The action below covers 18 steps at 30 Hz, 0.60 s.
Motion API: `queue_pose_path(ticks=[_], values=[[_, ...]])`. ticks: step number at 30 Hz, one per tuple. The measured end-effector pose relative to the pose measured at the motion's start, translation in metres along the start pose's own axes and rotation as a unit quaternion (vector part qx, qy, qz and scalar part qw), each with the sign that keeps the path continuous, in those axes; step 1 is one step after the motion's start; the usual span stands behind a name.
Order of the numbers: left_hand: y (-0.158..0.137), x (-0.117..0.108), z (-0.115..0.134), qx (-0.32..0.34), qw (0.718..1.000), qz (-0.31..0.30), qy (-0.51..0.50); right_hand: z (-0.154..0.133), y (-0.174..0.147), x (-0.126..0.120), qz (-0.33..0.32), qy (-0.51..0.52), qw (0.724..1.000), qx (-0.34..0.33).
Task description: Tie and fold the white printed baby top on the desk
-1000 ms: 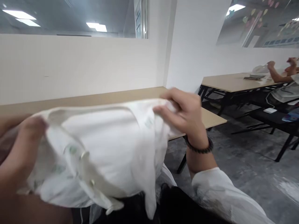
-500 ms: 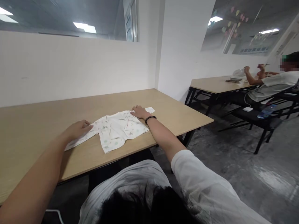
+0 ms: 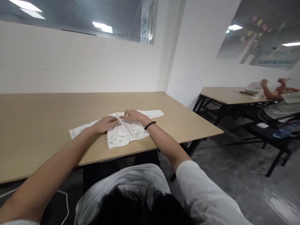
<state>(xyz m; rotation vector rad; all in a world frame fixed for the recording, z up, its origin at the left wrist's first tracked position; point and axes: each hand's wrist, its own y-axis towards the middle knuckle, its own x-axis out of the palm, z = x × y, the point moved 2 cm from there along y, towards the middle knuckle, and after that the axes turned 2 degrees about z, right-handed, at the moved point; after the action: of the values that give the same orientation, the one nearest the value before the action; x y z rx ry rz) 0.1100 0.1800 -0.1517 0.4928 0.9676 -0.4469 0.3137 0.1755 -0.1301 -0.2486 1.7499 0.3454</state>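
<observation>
Watching remotely, I see the white, green-printed, long-sleeved fabric garment (image 3: 123, 139) spread on the pale wood-toned table (image 3: 187, 125); left hand (image 3: 106, 124) and right hand (image 3: 134, 116) meet its upper middle, fingers bent, though blurring means I cannot tell whether they pinch it.

Garment (image 3: 125, 134) on table (image 3: 47, 118) — wall (image 3: 82, 62) behind; second table (image 3: 228, 95) at right — chair (image 3: 263, 132) before it.

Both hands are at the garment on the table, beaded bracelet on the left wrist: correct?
No: the head view shows the beaded bracelet on the right wrist. The left hand and right hand are at the printed garment on the table.
</observation>
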Motion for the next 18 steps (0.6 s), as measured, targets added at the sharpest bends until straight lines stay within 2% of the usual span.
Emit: queue_pose_path(ticks=[2, 3, 6, 9, 13, 18], values=[[0.003, 0.008, 0.004, 0.012, 0.999, -0.002, 0.043, -0.013, -0.002, 0.005, -0.058, -0.002, 0.998, -0.011], [0.004, 0.009, 0.002, 0.004, 0.998, 0.007, 0.059, -0.016, -0.004, 0.006, -0.063, -0.013, 0.998, -0.005], [0.007, 0.008, -0.005, -0.028, 0.996, 0.022, 0.077, -0.016, -0.005, 0.005, -0.051, -0.02, 0.998, 0.018], [0.015, 0.004, -0.007, -0.039, 0.996, -0.003, 0.078, -0.013, 0.001, 0.0, -0.055, -0.016, 0.997, 0.056], [0.041, 0.003, -0.004, -0.064, 0.994, -0.054, 0.068, -0.014, 0.017, -0.003, -0.069, -0.014, 0.991, 0.109], [0.059, 0.005, -0.005, -0.081, 0.994, -0.073, -0.003, -0.011, 0.026, 0.005, -0.05, -0.004, 0.988, 0.144]])
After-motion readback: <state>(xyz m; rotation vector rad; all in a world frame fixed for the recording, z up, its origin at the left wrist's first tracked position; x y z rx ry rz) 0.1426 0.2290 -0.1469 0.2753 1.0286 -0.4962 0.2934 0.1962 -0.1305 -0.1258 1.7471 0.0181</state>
